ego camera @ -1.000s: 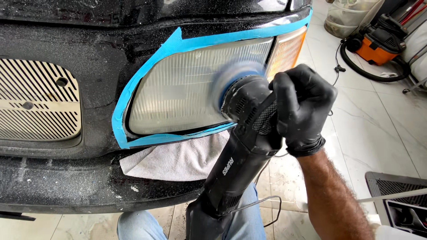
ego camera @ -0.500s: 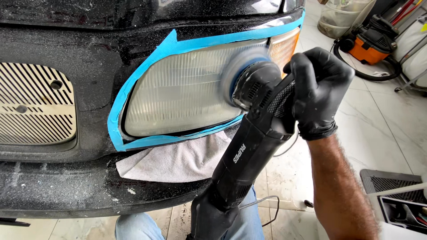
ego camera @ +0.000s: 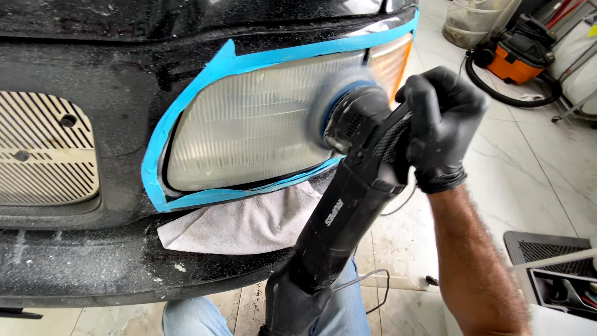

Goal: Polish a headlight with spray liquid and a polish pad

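My right hand [ego camera: 440, 127], in a black glove, grips the head of a black electric polisher [ego camera: 346, 205]. Its round pad [ego camera: 336, 106] presses against the right part of a cloudy car headlight [ego camera: 249, 134]. Blue masking tape [ego camera: 186, 124] frames the headlight on the black car front. The polisher's body runs down to the lower middle of the view, where its rear end leaves the frame. My left hand is out of sight.
A white towel [ego camera: 245, 224] lies on the dusty black bumper [ego camera: 93, 274] under the headlight. A slatted grille [ego camera: 43, 155] sits at the left. An orange and black shop vacuum [ego camera: 519, 53] stands on the marble floor at the upper right. My knee in jeans [ego camera: 199, 317] shows below.
The polisher pad and my right hand have moved right and slightly up along the headlight, toward its amber corner.
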